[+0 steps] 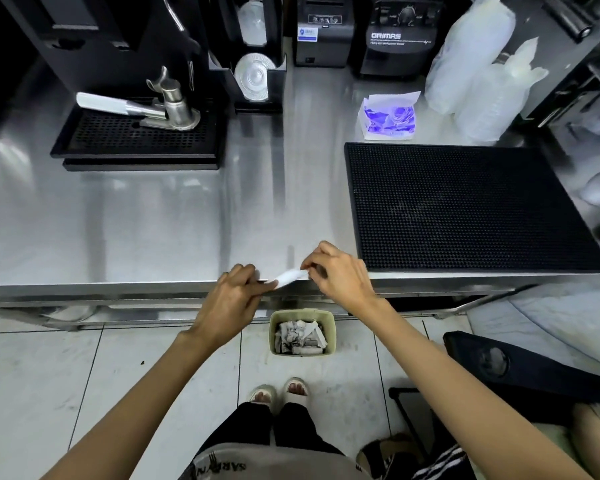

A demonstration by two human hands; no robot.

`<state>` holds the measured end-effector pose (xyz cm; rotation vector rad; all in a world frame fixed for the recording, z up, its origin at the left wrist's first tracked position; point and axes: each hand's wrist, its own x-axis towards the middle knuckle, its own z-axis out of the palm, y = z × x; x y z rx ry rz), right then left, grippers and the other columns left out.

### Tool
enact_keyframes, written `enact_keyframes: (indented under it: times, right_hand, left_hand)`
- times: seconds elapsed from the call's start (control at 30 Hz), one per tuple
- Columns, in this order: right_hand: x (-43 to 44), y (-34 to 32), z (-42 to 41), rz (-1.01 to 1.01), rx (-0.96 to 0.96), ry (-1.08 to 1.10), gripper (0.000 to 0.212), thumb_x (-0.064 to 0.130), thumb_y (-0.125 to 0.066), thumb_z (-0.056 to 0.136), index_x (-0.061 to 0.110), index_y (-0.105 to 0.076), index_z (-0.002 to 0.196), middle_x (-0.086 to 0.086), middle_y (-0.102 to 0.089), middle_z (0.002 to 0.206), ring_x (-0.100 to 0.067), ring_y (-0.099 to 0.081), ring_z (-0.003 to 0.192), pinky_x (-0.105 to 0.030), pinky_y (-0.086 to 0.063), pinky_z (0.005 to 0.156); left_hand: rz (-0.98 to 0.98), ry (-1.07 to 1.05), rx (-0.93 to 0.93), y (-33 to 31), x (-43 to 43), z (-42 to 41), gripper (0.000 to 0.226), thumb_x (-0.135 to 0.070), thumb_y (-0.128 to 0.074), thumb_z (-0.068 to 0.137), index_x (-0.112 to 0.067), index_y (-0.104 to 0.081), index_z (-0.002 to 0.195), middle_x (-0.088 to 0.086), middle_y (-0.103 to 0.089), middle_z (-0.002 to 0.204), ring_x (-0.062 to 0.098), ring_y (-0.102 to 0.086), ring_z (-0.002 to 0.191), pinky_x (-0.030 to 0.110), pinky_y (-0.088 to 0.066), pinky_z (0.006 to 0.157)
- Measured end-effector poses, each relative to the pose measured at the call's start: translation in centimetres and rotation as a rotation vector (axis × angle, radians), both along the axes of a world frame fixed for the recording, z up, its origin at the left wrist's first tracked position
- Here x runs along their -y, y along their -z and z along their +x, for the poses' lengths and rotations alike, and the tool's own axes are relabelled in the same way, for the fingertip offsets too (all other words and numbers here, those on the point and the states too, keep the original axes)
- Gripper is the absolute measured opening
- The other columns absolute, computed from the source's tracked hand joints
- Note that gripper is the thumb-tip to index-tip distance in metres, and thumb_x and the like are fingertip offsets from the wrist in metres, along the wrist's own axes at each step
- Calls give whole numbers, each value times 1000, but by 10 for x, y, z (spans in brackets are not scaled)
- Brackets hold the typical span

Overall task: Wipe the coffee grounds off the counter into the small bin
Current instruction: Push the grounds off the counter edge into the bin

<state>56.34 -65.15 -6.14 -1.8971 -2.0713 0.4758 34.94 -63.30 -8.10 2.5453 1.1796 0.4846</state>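
Observation:
A small folded white tissue [288, 277] is stretched between my two hands at the front edge of the steel counter [174, 216]. My left hand [234, 296] pinches its left end and my right hand [336, 275] pinches its right end. Directly below, on the tiled floor, stands the small pale green bin [329, 336], holding several crumpled, stained white tissues. I cannot make out any coffee grounds on the counter's shiny surface.
A black rubber bar mat [465, 209] covers the counter's right side. At back left is a coffee machine drip tray [136, 136] with a portafilter [167, 109]. A tissue pack [390, 116], bagged cups [478, 67], and black appliances [395, 32] line the back.

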Motion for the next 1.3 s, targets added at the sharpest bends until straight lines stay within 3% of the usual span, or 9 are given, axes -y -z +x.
enact_keyframes:
  times: [0.17, 0.3, 0.4, 0.67, 0.83, 1.0, 1.13, 1.2, 1.3]
  right_hand:
    - [41, 14, 1, -88, -169, 122, 18, 9, -59, 89, 12, -72, 102, -3, -60, 93, -20, -62, 72, -33, -55, 68]
    - [62, 38, -1, -187, -639, 520, 20, -7, -65, 82, 13, -66, 81, -5, -63, 80, -24, -65, 73, -29, -61, 67]
    - [71, 64, -8, -311, -1000, 776, 28, -15, -62, 81, 10, -63, 69, -8, -62, 72, -19, -62, 64, -20, -59, 56]
    - [70, 160, -6, -461, -1458, 1082, 13, -1, -49, 92, -3, -62, 89, -12, -66, 86, -19, -65, 72, -16, -58, 58]
    - [56, 251, 4, -489, -1381, 1121, 17, -1, -50, 91, 0, -63, 80, -10, -63, 80, -20, -62, 70, -32, -56, 80]
    - [43, 332, 13, -464, -1231, 1162, 23, -3, -52, 91, -10, -61, 110, -13, -61, 80, -21, -59, 66, -23, -56, 60]
    - [36, 374, 16, -531, -811, 1092, 22, 10, -53, 90, 12, -65, 71, -15, -62, 87, -23, -58, 82, -29, -49, 70]
    - [32, 375, 15, -568, -544, 980, 23, 15, -51, 91, 7, -71, 81, -19, -67, 98, -27, -63, 96, -29, -47, 81]
    - [26, 364, 11, -527, -594, 870, 25, 14, -54, 91, 7, -71, 108, -10, -69, 119, -24, -60, 116, -22, -40, 99]
  left_hand:
    - [-227, 43, 13, 12, 22, 1, 33, -4, -65, 79, -23, -74, 105, -8, -41, 71, 10, -45, 69, 21, -44, 60]
    - [-548, -143, 132, 32, 24, 5, 31, -4, -59, 87, -18, -70, 112, 4, -69, 88, 17, -65, 76, 3, -45, 73]
    - [-697, -315, 204, 60, 22, 8, 20, -2, -66, 81, -7, -71, 100, 13, -75, 91, 24, -71, 82, 34, -56, 86]
    - [-908, -544, 283, 158, 17, 18, 16, 4, -64, 84, 6, -72, 98, 16, -72, 97, -17, -56, 41, 3, -50, 51]
    - [-866, -621, 311, 243, 4, 37, 16, 0, -69, 81, -1, -75, 95, 19, -74, 100, -6, -68, 64, 37, -55, 89]
    - [-832, -614, 213, 313, -3, 56, 22, 1, -63, 84, 2, -72, 104, 20, -71, 108, 28, -68, 102, -7, -42, 62]
    - [-829, -611, 139, 342, -5, 63, 27, -12, -59, 90, -4, -68, 115, 15, -67, 120, 22, -60, 116, 10, -40, 88]
    - [-829, -616, 100, 346, -6, 66, 32, -19, -54, 94, -7, -63, 123, 14, -63, 126, 24, -58, 118, 16, -36, 94]
    - [-778, -544, 50, 340, -9, 69, 31, -18, -52, 94, -9, -63, 123, 12, -60, 131, 25, -56, 120, 20, -35, 100]
